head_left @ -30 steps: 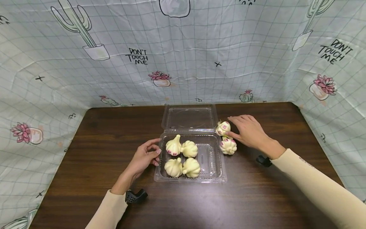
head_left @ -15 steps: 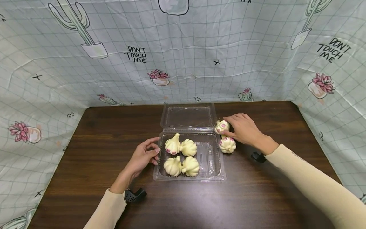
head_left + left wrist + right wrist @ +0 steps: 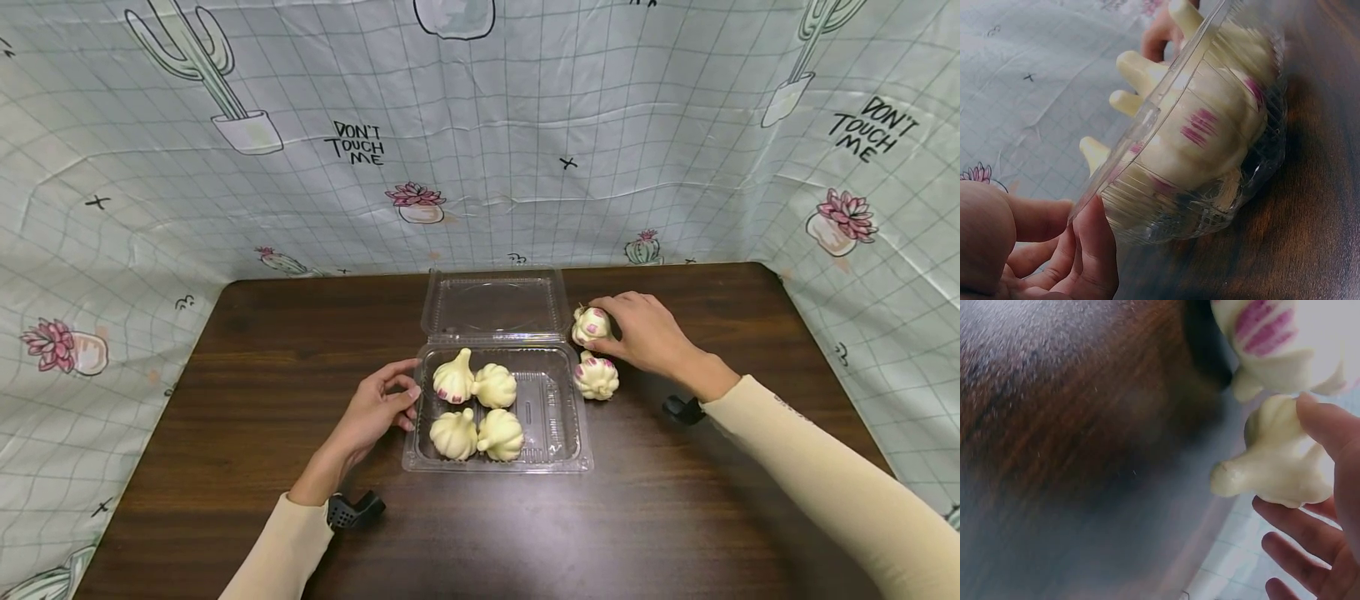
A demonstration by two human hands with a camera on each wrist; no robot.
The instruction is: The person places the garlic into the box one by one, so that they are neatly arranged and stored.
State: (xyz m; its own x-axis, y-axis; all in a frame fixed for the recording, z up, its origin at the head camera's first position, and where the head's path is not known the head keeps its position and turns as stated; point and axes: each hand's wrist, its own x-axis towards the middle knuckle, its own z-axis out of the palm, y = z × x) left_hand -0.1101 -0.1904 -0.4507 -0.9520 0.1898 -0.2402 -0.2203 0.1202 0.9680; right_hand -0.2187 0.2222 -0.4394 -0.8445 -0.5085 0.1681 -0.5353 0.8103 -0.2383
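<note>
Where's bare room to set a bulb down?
Free: inside the container, right of its four bulbs; tabletop left of the left hand and on the container's near side. Crowded: just outside the container's right edge, where the right hand pinches one bulb beside another bulb.

Cream-coloured garlic bulbs (image 3: 596, 379), some with pink-purple marks, on dark brown worktop (image 3: 315, 358).
The container (image 3: 557, 408) is clear, the sleeves (image 3: 810, 467) are beige; the far cloth (image 3: 510, 108) is pale with greenish grid and black letters.
</note>
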